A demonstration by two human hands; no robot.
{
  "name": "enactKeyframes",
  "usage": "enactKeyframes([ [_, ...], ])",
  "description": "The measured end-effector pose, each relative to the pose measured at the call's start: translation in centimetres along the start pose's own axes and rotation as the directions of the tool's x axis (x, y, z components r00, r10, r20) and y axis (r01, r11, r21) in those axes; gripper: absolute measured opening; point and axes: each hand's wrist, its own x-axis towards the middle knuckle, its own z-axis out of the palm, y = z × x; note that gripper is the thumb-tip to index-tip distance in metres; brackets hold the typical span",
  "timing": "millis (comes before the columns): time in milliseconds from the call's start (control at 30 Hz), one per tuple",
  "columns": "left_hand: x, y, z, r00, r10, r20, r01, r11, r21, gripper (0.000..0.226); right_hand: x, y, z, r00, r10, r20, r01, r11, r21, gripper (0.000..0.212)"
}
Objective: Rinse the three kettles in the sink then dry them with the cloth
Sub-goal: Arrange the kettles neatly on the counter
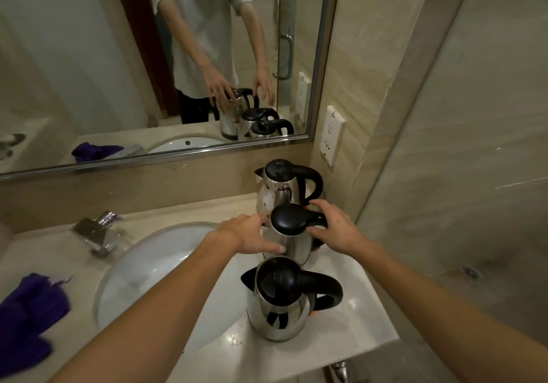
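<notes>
Three steel kettles with black lids and handles stand in a row on the counter right of the white sink: a far kettle, a middle kettle and a near kettle. My left hand touches the middle kettle's left side, fingers fairly straight. On that kettle's right side is my right hand, fingers curved at its handle and lid. A purple cloth lies on the counter at the far left.
A chrome faucet stands behind the sink at left. The mirror spans the back wall. A wall socket plate is beside the far kettle. The counter ends close right of the kettles, at the tiled wall.
</notes>
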Motion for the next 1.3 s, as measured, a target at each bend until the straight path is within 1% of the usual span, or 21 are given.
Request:
enactKeyframes([
  [67, -1.6, -0.4, 0.4, 0.997, -0.039, 0.068, 0.044, 0.997, -0.07, 0.1, -1.2, -0.3, -0.1, 1.0, -0.008, 0.026, 0.007, 1.0, 0.028, 0.054],
  [133, -3.0, -0.9, 1.0, 0.991, -0.046, 0.123, 0.061, 0.99, -0.125, 0.109, -2.5, -0.2, 0.1, 0.999, -0.013, 0.041, 0.011, 0.998, 0.054, 0.048],
  [200, -4.2, -1.3, 1.8, 0.987, -0.043, 0.156, 0.071, 0.982, -0.177, 0.117, -4.0, -0.2, 0.3, 0.996, -0.007, 0.087, 0.0, 0.997, 0.081, 0.048],
  [267, -5.3, -1.6, 2.7, 0.986, -0.037, 0.161, 0.065, 0.984, -0.168, 0.122, -5.8, -0.2, 0.7, 0.989, 0.018, 0.148, -0.029, 0.997, 0.068, 0.051],
  [333, -6.2, -1.9, 3.7, 0.991, -0.024, 0.134, 0.04, 0.992, -0.117, 0.126, -7.6, 0.0, 1.5, 0.984, 0.045, 0.174, -0.059, 0.996, 0.072, 0.062],
  [400, -7.1, -2.0, 4.7, 0.996, -0.001, 0.093, 0.01, 0.994, -0.105, 0.126, -9.1, 0.4, 2.3, 0.982, 0.064, 0.175, -0.081, 0.993, 0.091, 0.081],
  [467, -7.9, -2.2, 5.6, 0.998, 0.024, 0.055, -0.019, 0.995, -0.096, 0.125, -10.3, 0.4, 3.2, 0.982, 0.082, 0.171, -0.093, 0.994, 0.056, 0.087],
  [533, -8.3, -2.5, 6.6, 1.0, 0.023, 0.017, -0.021, 0.996, -0.086, 0.121, -11.3, 0.2, 4.1, 0.986, 0.087, 0.14, -0.089, 0.996, 0.007, 0.092],
  [633, -8.6, -2.5, 7.6, 0.997, 0.023, -0.071, -0.029, 0.996, -0.082, 0.114, -12.1, -0.1, 5.7, 0.995, 0.078, 0.055, -0.077, 0.997, -0.027, 0.11],
  [700, -8.6, -2.4, 8.4, 0.996, 0.02, -0.085, -0.028, 0.995, -0.093, 0.113, -11.8, -0.2, 6.4, 0.995, 0.095, 0.011, -0.094, 0.995, -0.03, 0.117],
  [767, -8.7, -2.3, 9.1, 0.993, 0.009, -0.115, -0.02, 0.996, -0.091, 0.111, -11.4, -0.4, 6.8, 0.994, 0.107, 0.004, -0.107, 0.993, -0.046, 0.12],
  [833, -8.7, -2.1, 9.5, 0.993, 0.004, -0.121, -0.014, 0.997, -0.082, 0.109, -10.9, -0.2, 6.8, 0.993, 0.106, 0.046, -0.103, 0.993, -0.055, 0.121],
  [933, -8.1, -1.8, 10.1, 0.991, -0.013, -0.136, 0.003, 0.997, -0.077, 0.102, -10.1, 0.8, 6.5, 0.989, 0.115, 0.091, -0.114, 0.993, -0.02, 0.122],
  [1033, -7.5, -1.4, 9.7, 0.981, -0.044, -0.189, 0.04, 0.999, -0.026, 0.106, -9.7, 1.4, 6.7, 0.991, 0.092, 0.095, -0.092, 0.996, -0.006, 0.123],
  [1200, -7.3, -0.2, 9.7, 0.97, -0.09, -0.224, 0.094, 0.996, 0.003, 0.11, -9.0, 1.6, 5.6, 0.991, 0.044, 0.123, -0.031, 0.994, -0.103, 0.124],
  [1300, -6.8, 0.4, 9.7, 0.966, -0.098, -0.241, 0.1, 0.995, 0.0, 0.11, -8.4, 1.9, 4.9, 0.99, 0.051, 0.133, -0.032, 0.99, -0.14, 0.124],
])
